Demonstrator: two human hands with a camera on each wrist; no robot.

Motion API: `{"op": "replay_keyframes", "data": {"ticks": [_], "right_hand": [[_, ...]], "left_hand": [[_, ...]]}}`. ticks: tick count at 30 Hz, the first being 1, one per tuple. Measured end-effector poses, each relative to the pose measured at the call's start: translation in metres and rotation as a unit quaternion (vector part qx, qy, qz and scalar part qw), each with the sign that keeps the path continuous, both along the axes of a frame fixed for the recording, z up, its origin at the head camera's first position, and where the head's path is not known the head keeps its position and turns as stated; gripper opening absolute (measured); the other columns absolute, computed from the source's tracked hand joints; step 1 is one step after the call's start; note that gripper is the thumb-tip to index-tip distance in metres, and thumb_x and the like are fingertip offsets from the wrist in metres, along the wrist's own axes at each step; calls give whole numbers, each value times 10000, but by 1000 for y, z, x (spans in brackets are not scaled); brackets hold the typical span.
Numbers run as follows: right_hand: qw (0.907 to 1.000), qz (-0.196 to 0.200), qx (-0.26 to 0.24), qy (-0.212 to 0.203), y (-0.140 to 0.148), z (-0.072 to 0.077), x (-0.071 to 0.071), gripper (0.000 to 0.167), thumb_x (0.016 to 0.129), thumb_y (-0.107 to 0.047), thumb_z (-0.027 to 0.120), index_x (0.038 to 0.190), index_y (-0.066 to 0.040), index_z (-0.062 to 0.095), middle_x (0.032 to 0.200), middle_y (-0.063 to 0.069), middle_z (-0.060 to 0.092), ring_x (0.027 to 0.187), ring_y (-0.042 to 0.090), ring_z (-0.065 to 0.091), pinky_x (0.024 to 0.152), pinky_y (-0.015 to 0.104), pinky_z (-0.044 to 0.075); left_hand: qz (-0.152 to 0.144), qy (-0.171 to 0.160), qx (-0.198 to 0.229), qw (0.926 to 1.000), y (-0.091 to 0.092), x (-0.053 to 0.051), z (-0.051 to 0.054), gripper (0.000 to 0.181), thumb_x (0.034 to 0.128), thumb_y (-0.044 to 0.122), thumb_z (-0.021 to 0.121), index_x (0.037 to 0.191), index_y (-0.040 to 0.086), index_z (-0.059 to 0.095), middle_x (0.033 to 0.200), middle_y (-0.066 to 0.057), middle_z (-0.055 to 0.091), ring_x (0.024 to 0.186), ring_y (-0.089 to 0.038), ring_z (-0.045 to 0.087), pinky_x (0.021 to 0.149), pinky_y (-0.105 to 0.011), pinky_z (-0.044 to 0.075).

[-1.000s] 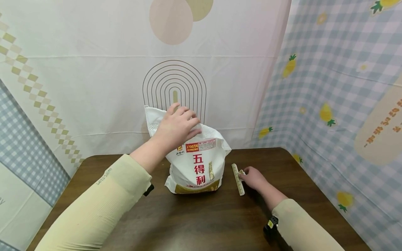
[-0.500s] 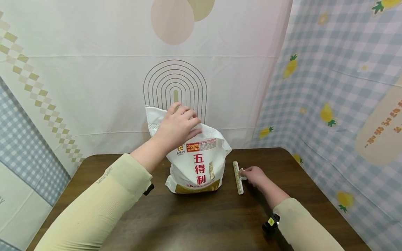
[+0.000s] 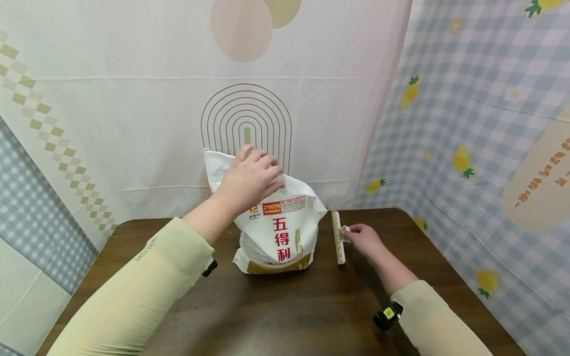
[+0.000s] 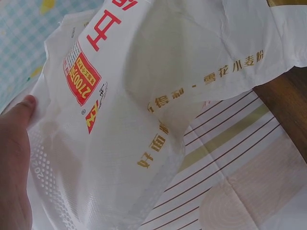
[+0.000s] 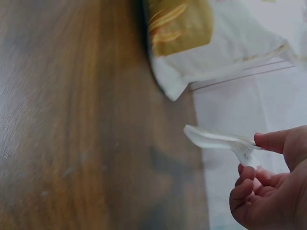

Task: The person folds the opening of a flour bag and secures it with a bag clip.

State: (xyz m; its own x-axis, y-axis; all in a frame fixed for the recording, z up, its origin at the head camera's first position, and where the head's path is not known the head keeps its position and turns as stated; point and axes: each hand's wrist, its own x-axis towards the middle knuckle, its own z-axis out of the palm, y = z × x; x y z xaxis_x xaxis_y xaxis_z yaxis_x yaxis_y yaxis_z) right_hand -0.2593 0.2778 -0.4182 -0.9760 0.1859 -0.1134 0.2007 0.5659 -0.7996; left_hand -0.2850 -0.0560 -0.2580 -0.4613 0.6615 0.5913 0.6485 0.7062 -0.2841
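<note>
A white flour bag (image 3: 289,222) with red lettering and a gold base stands upright on the brown table (image 3: 285,311). My left hand (image 3: 251,178) grips its top edge, fingers over the rim; in the left wrist view the thumb (image 4: 26,106) presses on the bag's surface. To the right of the bag, my right hand (image 3: 362,238) pinches a long white bag clip (image 3: 338,240) by its small handle. The right wrist view has the clip (image 5: 211,139) raised off the table between thumb and fingers, apart from the bag. The far ends of the left fingers are hidden behind the bag.
A white printed cloth (image 3: 133,123) hangs right behind the table's back edge. On the right hangs a blue checked cloth (image 3: 481,188) with pineapples. A dark wrist camera (image 3: 386,317) sits on my right wrist.
My right hand has lifted the bag clip from the table and moved it slightly away from me. My left hand keeps its place on the flour bag.
</note>
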Motion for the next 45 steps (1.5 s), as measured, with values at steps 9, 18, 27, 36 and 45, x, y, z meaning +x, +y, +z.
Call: {"op": "replay_keyframes", "data": {"ticks": [9,18,27,36,45], "right_hand": [[9955,-216,-518,763,-9,46,6,426,976,-257,626,1260,57,583,1032,100,619,947,210,550,761,288,429],[9777,-451,-1370,1529,-16,79,9,469,967,-291,655,1318,2,554,1084,42,580,969,132,548,781,207,464],[9567,-521,-1678,2321,-24,87,10,412,932,-241,708,1235,2,570,1017,-3,586,902,96,532,741,176,461],[9419,-478,-1388,3021,-33,89,18,329,903,-223,743,1123,-15,613,934,-29,592,786,123,481,597,183,402],[9417,-321,-1375,3054,-43,98,25,259,903,-120,732,1091,23,628,859,-35,566,725,91,460,555,173,376]], "left_hand": [[13,2,9,10000,0,0,1,263,953,415,645,1085,198,713,1162,-11,663,1180,-270,529,1127,-484,246],[-5,42,44,10000,0,0,1,254,950,406,652,1076,195,715,1147,-10,665,1177,-268,529,1130,-485,245],[34,18,30,10000,0,-1,0,250,950,401,653,1084,200,715,1158,-9,666,1180,-266,532,1133,-482,241],[34,-10,59,10000,1,0,1,240,954,393,652,1075,198,719,1148,-7,665,1173,-263,529,1135,-486,237],[70,-62,36,10000,2,-1,1,246,956,404,645,1070,199,718,1151,-5,660,1185,-263,523,1126,-479,241]]}}
